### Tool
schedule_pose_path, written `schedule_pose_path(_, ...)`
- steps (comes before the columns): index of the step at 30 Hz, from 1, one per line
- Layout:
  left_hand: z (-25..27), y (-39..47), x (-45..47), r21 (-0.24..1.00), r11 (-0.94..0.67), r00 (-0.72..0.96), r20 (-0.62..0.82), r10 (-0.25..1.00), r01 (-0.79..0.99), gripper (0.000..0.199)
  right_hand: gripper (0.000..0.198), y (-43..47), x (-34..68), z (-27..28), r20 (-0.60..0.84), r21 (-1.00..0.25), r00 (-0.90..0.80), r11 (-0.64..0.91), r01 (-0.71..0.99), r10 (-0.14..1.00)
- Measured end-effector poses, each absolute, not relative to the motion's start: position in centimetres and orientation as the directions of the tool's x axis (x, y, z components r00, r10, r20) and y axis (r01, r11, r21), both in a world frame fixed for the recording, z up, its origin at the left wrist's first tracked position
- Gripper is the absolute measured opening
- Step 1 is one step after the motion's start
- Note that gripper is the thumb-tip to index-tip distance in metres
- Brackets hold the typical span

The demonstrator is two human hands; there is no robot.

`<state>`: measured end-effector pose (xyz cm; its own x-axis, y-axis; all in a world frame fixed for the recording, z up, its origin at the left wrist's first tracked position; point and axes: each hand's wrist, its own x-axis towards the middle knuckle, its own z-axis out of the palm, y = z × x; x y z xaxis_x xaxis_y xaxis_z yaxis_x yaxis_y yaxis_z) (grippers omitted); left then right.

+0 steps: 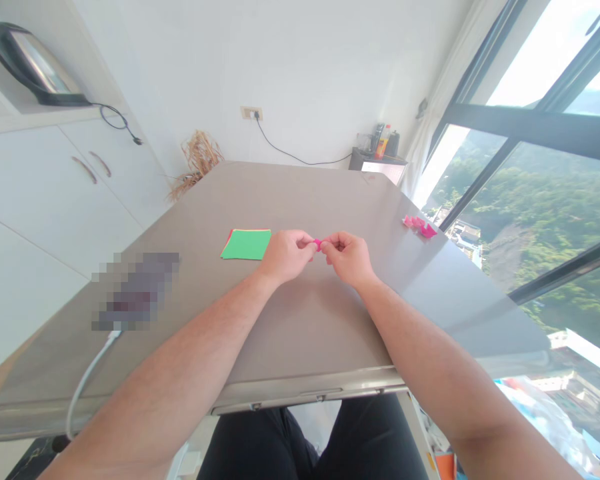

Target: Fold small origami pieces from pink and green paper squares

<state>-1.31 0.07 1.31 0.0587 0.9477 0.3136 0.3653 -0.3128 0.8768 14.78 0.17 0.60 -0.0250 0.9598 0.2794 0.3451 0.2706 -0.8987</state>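
Above the middle of the table, my left hand [289, 255] and my right hand [349, 257] pinch a small bright pink piece of folded paper [317, 245] between their fingertips. Most of the piece is hidden by the fingers, so its shape is hard to make out. Just left of my left hand lies a stack of coloured paper [247, 245], green on top with red and pale edges showing beneath. Several pink folded paper pieces [421, 227] sit together near the table's right edge, beyond my right hand.
A blurred-out dark device [137, 291] with a white cable [93, 373] lies on the left of the grey-brown table [300, 193]. White cabinets [45, 193] stand at the left, a window [520, 173] at the right. Bottles [383, 142] stand on a small cabinet behind the table.
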Motion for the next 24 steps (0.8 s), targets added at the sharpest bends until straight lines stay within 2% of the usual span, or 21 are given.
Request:
schedule_pose_path(8,1.03,0.18,-1.08,0.84,-0.297,0.021,0.323,0.946,0.454,0.017,0.01,-0.11,14.63,0.29,0.393,-0.817,-0.016,0.357,0.452,0.919)
schedule_pose_path(16,0.85,0.15,-1.04,0.803,-0.361,0.045,0.387,0.921,0.474,0.013,0.016,-0.06,15.01,1.1,0.268,-0.833,-0.018,0.241,0.497,0.963)
schedule_pose_path(24,1.38,0.17,-1.33,0.734,-0.305,0.112,0.301,0.947,0.607,0.02,0.02,-0.11,15.16,0.71,0.348,-0.757,-0.081,0.331,0.564,0.934)
